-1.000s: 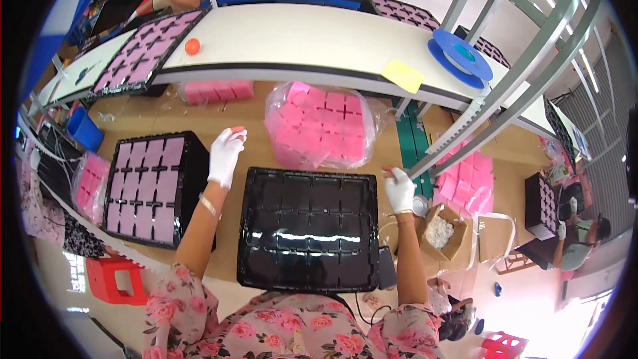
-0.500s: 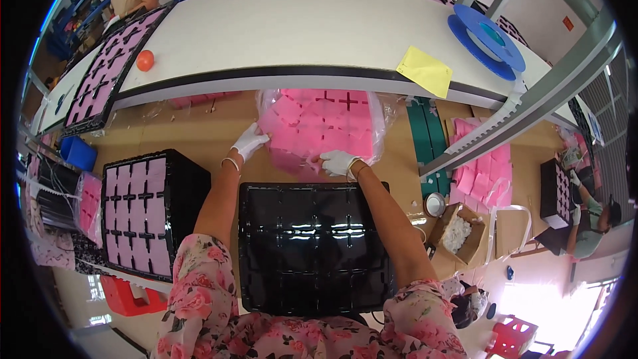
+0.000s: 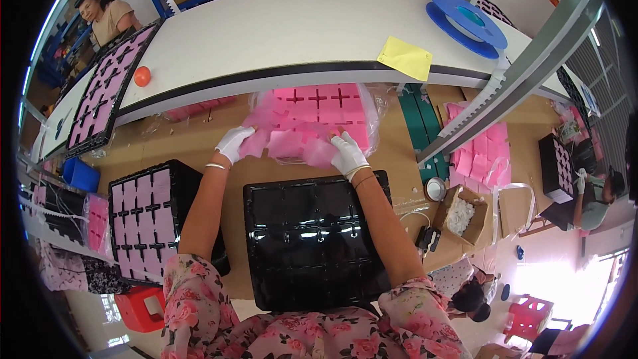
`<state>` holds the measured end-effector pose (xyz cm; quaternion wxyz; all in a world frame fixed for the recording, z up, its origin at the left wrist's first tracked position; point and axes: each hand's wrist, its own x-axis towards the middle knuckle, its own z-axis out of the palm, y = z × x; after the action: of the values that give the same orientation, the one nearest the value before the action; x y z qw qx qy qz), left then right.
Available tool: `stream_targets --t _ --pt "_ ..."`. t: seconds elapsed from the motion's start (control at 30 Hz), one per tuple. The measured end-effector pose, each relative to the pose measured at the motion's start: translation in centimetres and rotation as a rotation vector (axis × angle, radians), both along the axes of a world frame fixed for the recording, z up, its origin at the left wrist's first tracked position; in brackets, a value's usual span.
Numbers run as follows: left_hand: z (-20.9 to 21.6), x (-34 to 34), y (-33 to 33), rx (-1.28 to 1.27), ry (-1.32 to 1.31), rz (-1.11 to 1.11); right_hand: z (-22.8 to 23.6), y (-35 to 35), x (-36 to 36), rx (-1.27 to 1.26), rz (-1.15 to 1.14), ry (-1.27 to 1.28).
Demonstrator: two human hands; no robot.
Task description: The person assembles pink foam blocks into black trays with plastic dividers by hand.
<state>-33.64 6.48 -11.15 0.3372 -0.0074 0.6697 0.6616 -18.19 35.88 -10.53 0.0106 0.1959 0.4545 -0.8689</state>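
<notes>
Both my hands wear white gloves. My left hand is closed on one side of a thin pink sheet made of joined square flaps. The other side is pinched by my right hand. Between them the sheet hangs loose and creased over the near part of a stack of pink sheets with cross-shaped slots, which sits in a clear plastic bag. Nearer to me, a shiny black plastic tray with a grid of grooves lies between my forearms.
A stack of black trays with pink squares stands at left. At right are more pink sheets, a round tin and a carton of white bits. A white shelf with a blue reel crosses above. Other people work nearby.
My hands have lifted the pink sheet away from the stack, baring more cross-shaped slots. My left hand moved slightly left. The view has also shifted a little.
</notes>
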Motion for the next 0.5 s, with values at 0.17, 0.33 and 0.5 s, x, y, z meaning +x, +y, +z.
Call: stream_targets --t 0.17,0.33,0.5 --pt "4.1 2.8 0.7 0.349 -0.059 0.111 2.8 -1.9 2.0 0.041 0.044 -0.024" --pt "6.9 7.1 0.6 0.577 -0.142 0.202 4.6 0.7 5.2 0.433 -0.064 0.17" --pt "7.6 16.6 -0.2 0.233 -0.068 0.175 6.0 1.0 12.0 0.653 -0.057 0.154"
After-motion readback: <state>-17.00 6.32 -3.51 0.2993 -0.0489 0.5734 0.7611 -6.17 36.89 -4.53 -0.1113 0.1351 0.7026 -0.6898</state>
